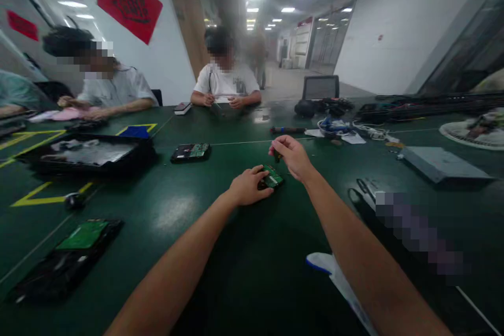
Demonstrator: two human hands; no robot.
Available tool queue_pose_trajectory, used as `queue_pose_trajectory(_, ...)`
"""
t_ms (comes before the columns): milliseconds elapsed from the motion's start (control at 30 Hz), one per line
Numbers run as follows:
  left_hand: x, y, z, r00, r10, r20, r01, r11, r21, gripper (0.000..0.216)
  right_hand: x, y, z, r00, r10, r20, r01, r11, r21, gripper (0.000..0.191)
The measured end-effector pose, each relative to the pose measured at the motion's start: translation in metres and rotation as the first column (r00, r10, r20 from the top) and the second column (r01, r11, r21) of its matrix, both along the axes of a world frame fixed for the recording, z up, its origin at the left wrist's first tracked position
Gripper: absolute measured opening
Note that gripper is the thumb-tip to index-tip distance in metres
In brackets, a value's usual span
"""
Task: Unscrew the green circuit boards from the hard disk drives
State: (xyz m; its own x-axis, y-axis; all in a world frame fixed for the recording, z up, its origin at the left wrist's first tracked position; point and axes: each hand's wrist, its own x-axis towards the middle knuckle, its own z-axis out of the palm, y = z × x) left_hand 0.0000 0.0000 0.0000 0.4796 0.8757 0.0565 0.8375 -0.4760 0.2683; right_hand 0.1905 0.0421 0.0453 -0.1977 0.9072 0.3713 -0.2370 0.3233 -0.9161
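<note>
A small hard drive (273, 177) with a green circuit board facing up lies on the dark green table. My left hand (249, 187) grips it from the left, fingers over the far edge and thumb along the near one, covering part of the board. Just above the drive's far right side, my right hand (290, 155) is closed in a pinch. A short dark piece (277, 156) shows beneath those fingers, too small and blurred to name. Farther left lies another hard drive (191, 152), apart from both hands.
A black tray-like casing (90, 155) and a dark device with a green board (83, 234) lie left. A dark-handled tool (288, 130), cables (334, 127) and a metal box (443, 164) are right. A white glove (321, 261) lies near my right forearm. Across sits a co-worker (226, 81).
</note>
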Motion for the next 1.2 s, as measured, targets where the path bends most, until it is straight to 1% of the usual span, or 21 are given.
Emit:
queue_pose_trajectory(100,0.001,-0.001,-0.001,1.000,0.005,-0.002,-0.005,1.000,-0.008,0.079,-0.003,0.004,-0.002,0.993,-0.115,-0.038,0.117,0.992,0.039,0.036)
queue_pose_trajectory(167,0.002,-0.001,0.000,1.000,0.008,-0.004,-0.008,1.000,-0.012,0.079,-0.003,0.005,-0.004,0.982,-0.188,-0.019,0.189,0.978,0.087,0.038)
queue_pose_trajectory(233,0.002,-0.001,0.001,1.000,0.008,-0.005,-0.008,1.000,-0.017,0.079,-0.003,0.005,-0.005,0.966,-0.257,0.035,0.249,0.956,0.157,0.036)
queue_pose_trajectory(300,0.002,-0.002,0.002,1.000,0.006,-0.006,-0.007,1.000,-0.023,0.079,-0.002,0.003,-0.005,0.935,-0.335,0.115,0.299,0.921,0.249,0.033)
queue_pose_trajectory(400,0.002,-0.002,0.002,1.000,0.009,-0.006,-0.009,1.000,-0.023,0.079,0.000,-0.002,-0.002,0.848,-0.472,0.241,0.363,0.849,0.384,0.028)
queue_pose_trajectory(500,0.002,-0.001,0.002,1.000,0.010,-0.006,-0.011,1.000,-0.021,0.079,0.001,-0.007,0.001,0.773,-0.558,0.301,0.369,0.782,0.502,0.021)
queue_pose_trajectory(567,0.002,0.000,0.001,1.000,0.011,-0.006,-0.011,1.000,-0.017,0.079,0.002,-0.008,0.003,0.758,-0.566,0.326,0.319,0.756,0.572,0.015)
queue_pose_trajectory(600,0.002,0.000,0.000,1.000,0.011,-0.007,-0.011,1.000,-0.016,0.079,0.002,-0.008,0.004,0.755,-0.560,0.341,0.283,0.748,0.600,0.016)
queue_pose_trajectory(700,0.002,0.001,-0.001,1.000,0.006,-0.010,-0.006,1.000,-0.021,0.079,0.004,-0.007,0.007,0.740,-0.534,0.410,0.169,0.736,0.655,0.026)
queue_pose_trajectory(767,0.002,0.001,0.000,1.000,0.003,-0.015,-0.003,1.000,-0.027,0.080,0.005,-0.007,0.009,0.717,-0.534,0.447,0.129,0.732,0.669,0.026)
queue_pose_trajectory(833,0.002,0.001,0.000,1.000,0.002,-0.016,-0.002,1.000,-0.027,0.080,0.005,-0.007,0.009,0.691,-0.560,0.457,0.146,0.728,0.670,0.023)
queue_pose_trajectory(900,0.003,0.001,0.000,1.000,0.004,-0.016,-0.004,1.000,-0.027,0.081,0.006,-0.006,0.009,0.670,-0.594,0.444,0.196,0.719,0.667,0.023)
queue_pose_trajectory(967,0.003,0.000,0.001,1.000,0.007,-0.017,-0.008,1.000,-0.029,0.081,0.006,-0.005,0.008,0.669,-0.609,0.427,0.228,0.715,0.661,0.023)
queue_pose_trajectory(1033,0.003,0.000,0.001,1.000,0.010,-0.018,-0.011,0.999,-0.030,0.080,0.008,-0.004,0.007,0.686,-0.591,0.425,0.219,0.725,0.653,0.023)
queue_pose_trajectory(1100,0.003,0.000,0.001,1.000,0.012,-0.017,-0.012,0.999,-0.030,0.080,0.010,-0.003,0.008,0.699,-0.558,0.448,0.182,0.744,0.643,0.025)
queue_pose_trajectory(1200,0.003,0.000,0.001,1.000,0.012,-0.016,-0.012,0.999,-0.032,0.080,0.012,-0.002,0.010,0.684,-0.547,0.482,0.153,0.754,0.639,0.026)
